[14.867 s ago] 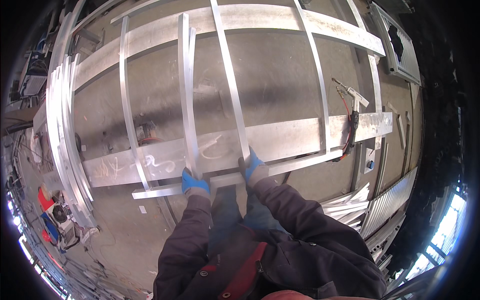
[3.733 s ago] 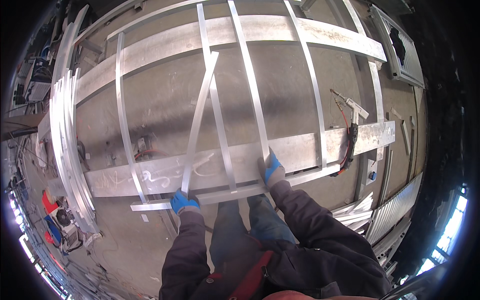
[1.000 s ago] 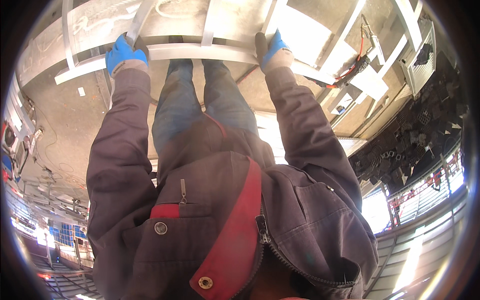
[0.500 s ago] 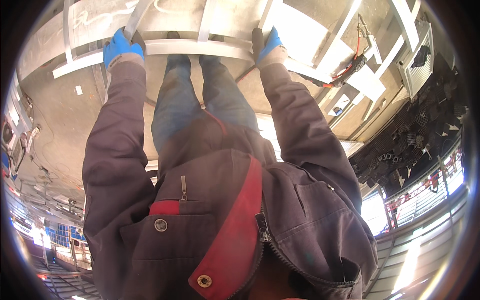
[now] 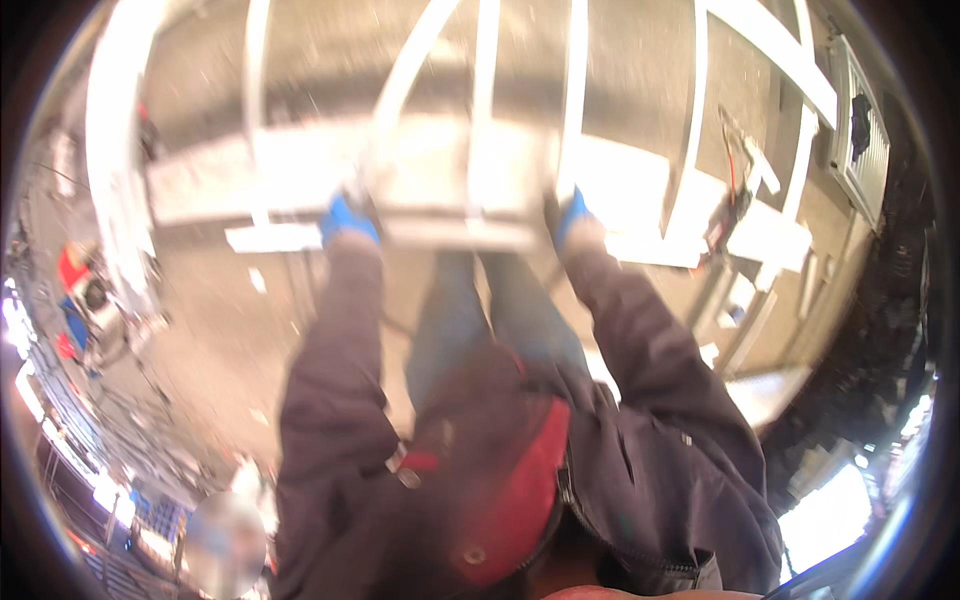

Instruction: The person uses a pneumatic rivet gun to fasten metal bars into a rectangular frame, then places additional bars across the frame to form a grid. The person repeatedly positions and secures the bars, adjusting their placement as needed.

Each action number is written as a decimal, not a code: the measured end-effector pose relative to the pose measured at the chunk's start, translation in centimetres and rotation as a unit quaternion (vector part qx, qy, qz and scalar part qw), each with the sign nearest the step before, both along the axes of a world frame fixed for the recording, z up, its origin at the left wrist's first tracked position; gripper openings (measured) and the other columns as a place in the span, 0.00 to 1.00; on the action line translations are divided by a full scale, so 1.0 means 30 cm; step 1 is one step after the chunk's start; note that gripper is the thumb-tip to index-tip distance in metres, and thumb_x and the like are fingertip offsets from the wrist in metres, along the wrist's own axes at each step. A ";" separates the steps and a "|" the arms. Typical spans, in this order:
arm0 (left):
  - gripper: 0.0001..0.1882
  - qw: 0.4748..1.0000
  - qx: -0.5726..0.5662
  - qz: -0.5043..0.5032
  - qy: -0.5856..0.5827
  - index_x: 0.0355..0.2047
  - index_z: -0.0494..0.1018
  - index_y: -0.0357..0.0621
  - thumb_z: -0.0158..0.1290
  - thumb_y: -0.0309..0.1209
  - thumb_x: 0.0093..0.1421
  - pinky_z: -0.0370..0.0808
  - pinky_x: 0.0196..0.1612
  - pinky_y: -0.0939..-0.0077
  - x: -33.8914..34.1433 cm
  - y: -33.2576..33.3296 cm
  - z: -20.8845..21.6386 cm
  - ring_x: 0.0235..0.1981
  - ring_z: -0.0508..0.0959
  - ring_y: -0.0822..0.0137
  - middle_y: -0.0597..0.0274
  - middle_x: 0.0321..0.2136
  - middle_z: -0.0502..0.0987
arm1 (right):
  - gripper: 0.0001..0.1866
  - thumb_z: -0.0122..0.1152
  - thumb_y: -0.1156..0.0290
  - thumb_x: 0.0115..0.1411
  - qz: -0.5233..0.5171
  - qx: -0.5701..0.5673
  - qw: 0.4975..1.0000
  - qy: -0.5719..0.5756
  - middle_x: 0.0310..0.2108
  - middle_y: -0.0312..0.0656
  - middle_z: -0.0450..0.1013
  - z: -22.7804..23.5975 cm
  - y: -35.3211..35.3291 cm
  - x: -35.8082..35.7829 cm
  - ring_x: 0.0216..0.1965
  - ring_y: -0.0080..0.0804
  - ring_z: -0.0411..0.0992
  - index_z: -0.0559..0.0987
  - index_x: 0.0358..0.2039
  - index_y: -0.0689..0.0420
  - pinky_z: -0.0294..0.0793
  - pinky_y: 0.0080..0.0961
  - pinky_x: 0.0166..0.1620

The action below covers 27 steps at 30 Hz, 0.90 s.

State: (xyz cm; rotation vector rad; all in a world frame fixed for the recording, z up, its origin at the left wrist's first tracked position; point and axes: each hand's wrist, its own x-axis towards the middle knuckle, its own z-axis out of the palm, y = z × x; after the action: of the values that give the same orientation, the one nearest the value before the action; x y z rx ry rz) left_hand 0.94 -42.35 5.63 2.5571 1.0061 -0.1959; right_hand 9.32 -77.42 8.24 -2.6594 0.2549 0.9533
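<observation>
A pale metal frame of a long rail with several crossbars lies in front of my legs. My left hand, in a blue and grey glove, is closed round the rail where a slanting bar meets it. Farther right along the same rail, my right hand, gloved alike, grips beside another crossbar. Motion smears both hands, and the fingertips are hidden behind the gloves and metal. Bright pale sheet-like areas show between the bars.
A tool with a red hose rests on the frame's right part. At the far right stands a ribbed pale panel with something dark on it, near a heap of dark pieces. Red, blue and white equipment is at the left.
The view has swung, and my hands, arms and the rail appear lower and farther right. Both hands stay on the frame. More of the crossbars and the floor beyond shows.
</observation>
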 end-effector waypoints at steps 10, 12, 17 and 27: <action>0.27 0.990 -0.062 0.090 -0.093 0.60 0.69 0.37 0.56 0.41 0.66 0.75 0.53 0.56 0.315 0.043 0.080 0.49 0.81 0.42 0.40 0.47 0.81 | 0.37 0.53 0.46 0.68 0.016 0.033 0.998 -0.048 0.41 0.60 0.80 0.081 0.005 0.016 0.43 0.61 0.79 0.63 0.68 0.57 0.76 0.52 0.49; 0.28 0.990 -0.025 0.055 -0.126 0.60 0.69 0.37 0.56 0.41 0.65 0.75 0.54 0.55 0.384 0.057 0.050 0.51 0.79 0.39 0.37 0.49 0.80 | 0.36 0.53 0.47 0.68 0.012 0.043 0.998 -0.054 0.41 0.60 0.80 0.083 0.008 0.014 0.43 0.62 0.79 0.63 0.68 0.57 0.77 0.52 0.48; 0.32 0.997 0.071 0.005 0.002 0.62 0.67 0.41 0.58 0.44 0.63 0.76 0.56 0.52 0.474 0.128 -0.023 0.54 0.78 0.40 0.39 0.55 0.76 | 0.35 0.53 0.45 0.67 -0.023 0.076 0.996 -0.034 0.48 0.61 0.79 0.076 -0.007 0.016 0.50 0.61 0.77 0.66 0.68 0.52 0.75 0.52 0.55; 0.16 0.939 -0.285 -0.190 -0.025 0.53 0.77 0.37 0.53 0.30 0.67 0.75 0.57 0.65 -0.115 -0.500 0.096 0.53 0.80 0.55 0.46 0.49 0.81 | 0.40 0.50 0.36 0.66 -0.014 0.069 0.997 0.005 0.46 0.57 0.80 -0.020 -0.041 0.002 0.51 0.54 0.78 0.69 0.62 0.60 0.73 0.44 0.57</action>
State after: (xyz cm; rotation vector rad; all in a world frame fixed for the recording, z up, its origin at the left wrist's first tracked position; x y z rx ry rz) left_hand -2.50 -57.35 8.52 2.1668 0.3462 -0.4507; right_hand 9.37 -78.64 7.63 -2.5187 0.2196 0.9412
